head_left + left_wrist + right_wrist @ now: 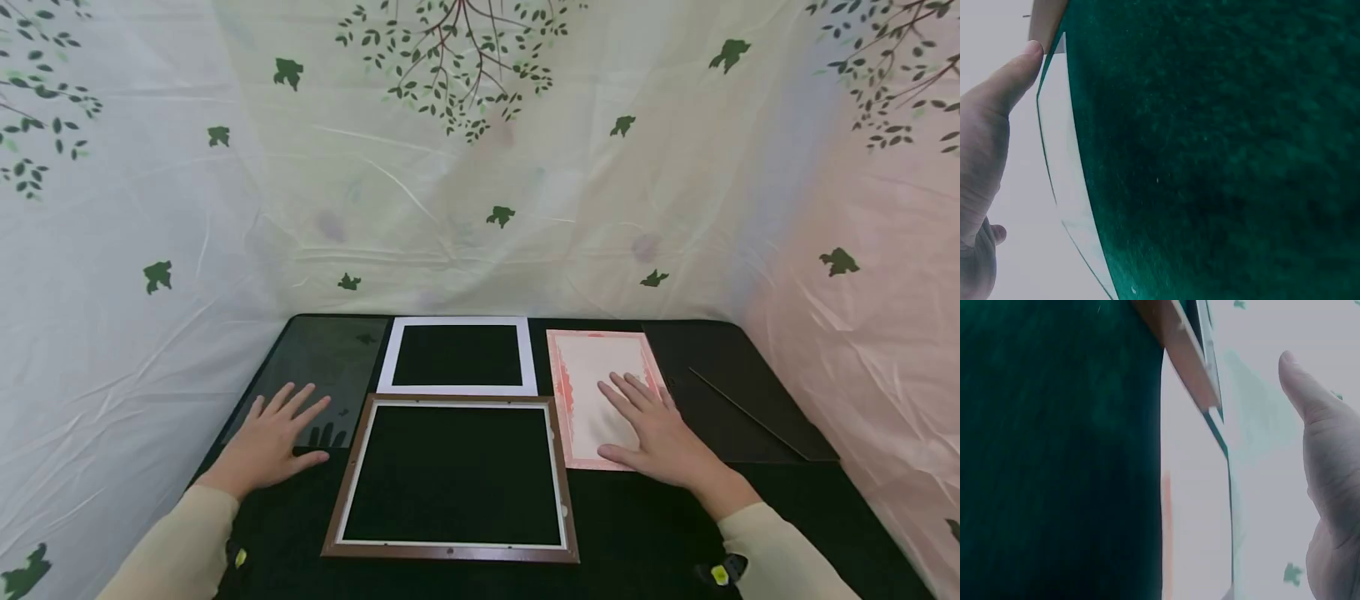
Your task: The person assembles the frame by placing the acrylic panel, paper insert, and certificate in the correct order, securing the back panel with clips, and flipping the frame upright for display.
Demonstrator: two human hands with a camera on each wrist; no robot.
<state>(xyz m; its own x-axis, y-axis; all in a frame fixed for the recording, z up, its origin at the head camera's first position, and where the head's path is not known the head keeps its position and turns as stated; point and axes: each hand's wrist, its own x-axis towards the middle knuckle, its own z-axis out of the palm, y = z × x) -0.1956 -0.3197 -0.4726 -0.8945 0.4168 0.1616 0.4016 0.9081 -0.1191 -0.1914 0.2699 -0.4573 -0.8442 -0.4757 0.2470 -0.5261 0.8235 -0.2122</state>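
In the head view my left hand [272, 440] is spread over the near part of a clear glass pane [330, 354] at the left; its reflection shows in the glass. My right hand [656, 429] reaches across a sheet of paper [592, 367] with a pink border, fingers straight and apart. Between the hands lies a brown picture frame [450, 553] with a white inner edge and nothing filling it. Behind it sits a white rectangular mat [457, 390]. Each wrist view shows a hand, left [991, 119] and right [1335, 462], with thumb extended and nothing gripped.
A black backing board [701, 354] with a thin slanted edge across it lies at the right, beyond the paper. Dark green cloth [630, 533] covers the table. A pale curtain [420, 192] printed with leaves and birds hangs around the back and sides.
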